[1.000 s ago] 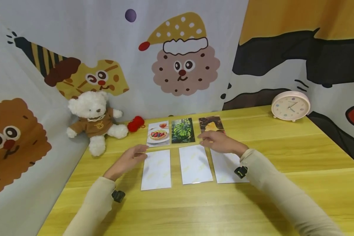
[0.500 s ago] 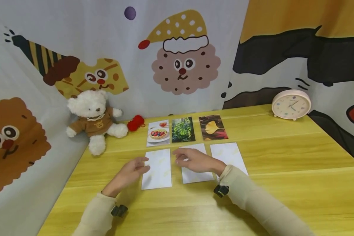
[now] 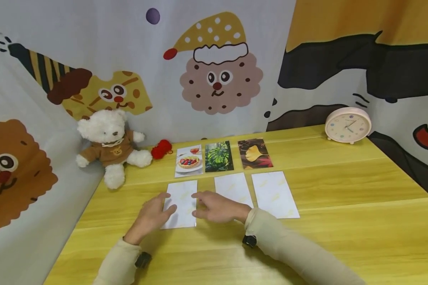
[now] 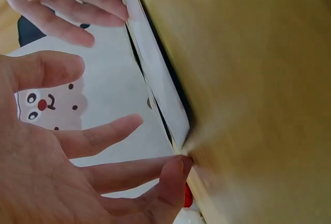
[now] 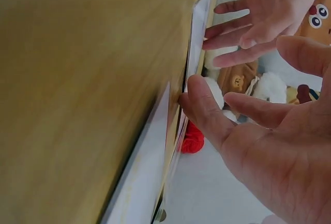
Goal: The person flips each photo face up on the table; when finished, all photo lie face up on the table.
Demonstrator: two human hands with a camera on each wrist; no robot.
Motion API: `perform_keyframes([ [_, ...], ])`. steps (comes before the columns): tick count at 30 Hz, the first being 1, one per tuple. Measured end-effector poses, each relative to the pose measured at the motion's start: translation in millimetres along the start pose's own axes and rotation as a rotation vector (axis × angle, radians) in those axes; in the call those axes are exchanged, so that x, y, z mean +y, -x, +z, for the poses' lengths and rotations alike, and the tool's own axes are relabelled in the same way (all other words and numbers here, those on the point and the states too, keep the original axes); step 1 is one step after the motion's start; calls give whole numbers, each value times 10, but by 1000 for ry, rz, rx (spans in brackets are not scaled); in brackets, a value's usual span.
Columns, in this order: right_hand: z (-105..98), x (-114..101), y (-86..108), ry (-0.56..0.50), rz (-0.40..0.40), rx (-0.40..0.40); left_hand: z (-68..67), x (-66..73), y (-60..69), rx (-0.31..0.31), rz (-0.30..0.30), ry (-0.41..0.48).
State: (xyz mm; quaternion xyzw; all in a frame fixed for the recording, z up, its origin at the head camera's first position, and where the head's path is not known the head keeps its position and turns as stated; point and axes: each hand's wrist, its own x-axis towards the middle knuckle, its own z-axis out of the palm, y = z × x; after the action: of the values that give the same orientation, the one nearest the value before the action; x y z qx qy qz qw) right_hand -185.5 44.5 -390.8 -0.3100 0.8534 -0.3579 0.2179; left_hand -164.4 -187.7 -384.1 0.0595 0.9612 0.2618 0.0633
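Observation:
Three white cards lie in a front row: a left card (image 3: 183,206), a middle card (image 3: 231,186) and a right card (image 3: 275,194). At the left card's left edge is my left hand (image 3: 150,217), fingers spread and partly over it. My right hand (image 3: 216,206) is at that card's right edge and hides part of the middle card. Both wrist views show loosely bent fingers with nothing held; whether fingertips touch the card is hard to tell. Behind lie a tart picture card (image 3: 189,161), a green leaf picture card (image 3: 218,156) and a yellow leaf picture card (image 3: 255,153).
A white teddy bear (image 3: 108,144) in a brown top sits at the back left, beside a small red fuzzy object (image 3: 161,149). A pale round clock (image 3: 348,125) stands at the back right. A cartoon-printed curtain (image 3: 128,39) hangs behind the wooden table (image 3: 342,237).
My right hand has moved left and down, from the yellow leaf picture card across the middle card to the left card. The left hand has shifted slightly down, staying by the left card.

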Motion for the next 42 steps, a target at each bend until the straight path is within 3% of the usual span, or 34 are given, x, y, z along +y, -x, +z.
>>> perform_keyframes([
  [4, 38, -31, -29, 43, 6, 13, 16, -22, 2, -18, -2, -4],
  [10, 59, -86, -38, 126, 53, 20, -10, -158, -42, -9, -29, 145],
  [14, 64, -123, -58, 165, 86, 45, -87, -155, -36, 7, -70, 238],
  [20, 63, -166, -97, 199, 81, 89, -236, -134, -77, 1, -62, 580],
  [24, 71, -178, -119, 189, 62, 117, -247, -107, -120, -71, -24, 755],
  [34, 77, -207, -164, 137, 26, 185, -127, -56, -191, -174, 36, 816],
  [38, 62, -197, -152, 61, -1, 186, -90, -36, -206, -184, 19, 830],
  [42, 28, -179, -139, -82, -45, 186, -68, -13, -227, -186, -9, 830],
])
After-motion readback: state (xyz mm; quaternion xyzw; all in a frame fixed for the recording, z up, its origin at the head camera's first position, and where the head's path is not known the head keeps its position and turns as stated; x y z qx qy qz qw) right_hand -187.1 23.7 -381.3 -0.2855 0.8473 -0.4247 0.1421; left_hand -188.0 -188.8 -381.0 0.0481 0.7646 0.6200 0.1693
